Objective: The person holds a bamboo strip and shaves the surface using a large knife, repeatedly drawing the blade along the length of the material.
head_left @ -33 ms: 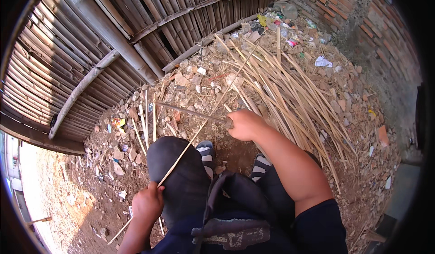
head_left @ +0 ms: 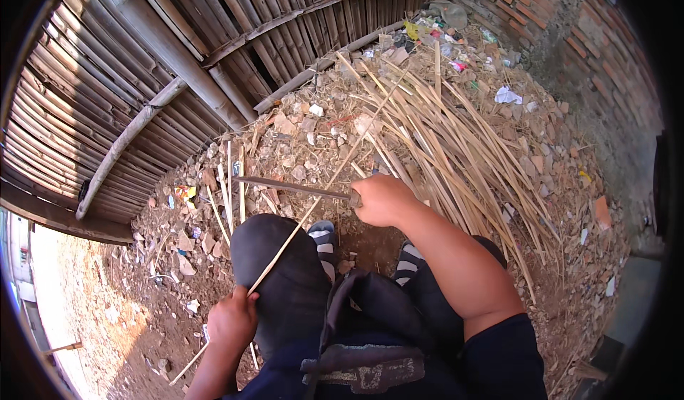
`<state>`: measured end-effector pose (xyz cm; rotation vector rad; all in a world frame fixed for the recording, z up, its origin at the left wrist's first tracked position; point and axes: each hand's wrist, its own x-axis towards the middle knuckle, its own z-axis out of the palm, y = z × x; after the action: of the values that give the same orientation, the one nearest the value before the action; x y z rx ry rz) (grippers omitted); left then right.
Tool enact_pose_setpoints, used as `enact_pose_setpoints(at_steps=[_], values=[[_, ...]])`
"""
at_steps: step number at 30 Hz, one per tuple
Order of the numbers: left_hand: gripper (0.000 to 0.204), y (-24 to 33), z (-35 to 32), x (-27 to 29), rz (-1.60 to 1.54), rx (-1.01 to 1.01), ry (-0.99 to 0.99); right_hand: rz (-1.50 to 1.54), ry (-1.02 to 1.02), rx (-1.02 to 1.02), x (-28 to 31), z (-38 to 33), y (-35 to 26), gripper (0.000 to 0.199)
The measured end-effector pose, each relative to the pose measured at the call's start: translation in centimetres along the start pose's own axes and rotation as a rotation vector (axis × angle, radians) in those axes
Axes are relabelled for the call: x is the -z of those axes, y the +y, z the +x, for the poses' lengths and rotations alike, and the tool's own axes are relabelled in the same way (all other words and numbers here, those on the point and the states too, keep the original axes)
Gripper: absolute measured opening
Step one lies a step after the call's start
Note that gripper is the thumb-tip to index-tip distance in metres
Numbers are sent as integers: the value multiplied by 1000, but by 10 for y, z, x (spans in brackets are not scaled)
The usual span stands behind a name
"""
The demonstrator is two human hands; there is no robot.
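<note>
My left hand (head_left: 231, 320) is closed round a long thin bamboo strip (head_left: 283, 248). The strip slants across my left knee and up over the ground to the far right, its short tail sticking out behind the fist. My right hand (head_left: 385, 199) grips the handle of a long, narrow knife (head_left: 288, 186). Its dark blade points left and crosses the strip beyond my knees; whether the two touch, I cannot tell. Beyond my right hand lies a loose heap of split bamboo strips (head_left: 456, 157).
A bamboo-slat wall (head_left: 157, 50) with pole supports stands at the far left, and a brick wall (head_left: 605, 72) at the right. Stone rubble and litter cover the ground. A few short strips (head_left: 229, 186) lie past my left knee. My feet, in striped footwear (head_left: 324, 247), rest between.
My right hand has shifted slightly left and nearer to me, and the knife blade has tilted to lie flatter. The left hand and its strip have stayed in place.
</note>
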<state>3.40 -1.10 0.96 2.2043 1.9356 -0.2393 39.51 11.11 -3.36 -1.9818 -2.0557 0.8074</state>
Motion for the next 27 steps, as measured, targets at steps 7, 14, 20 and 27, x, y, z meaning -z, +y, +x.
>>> enact_pose_setpoints(at_steps=[7,14,20,27], values=[[27,5,6,6,10,-22,7,13,-72,-96,8,2,2,38],[27,7,8,2,12,-22,49,52,14,-166,10,9,25,37],[28,-1,2,-5,24,-10,17,-133,-62,120,0,-7,-16,25],[24,5,7,6,-45,-9,21,81,148,-179,1,10,45,34]])
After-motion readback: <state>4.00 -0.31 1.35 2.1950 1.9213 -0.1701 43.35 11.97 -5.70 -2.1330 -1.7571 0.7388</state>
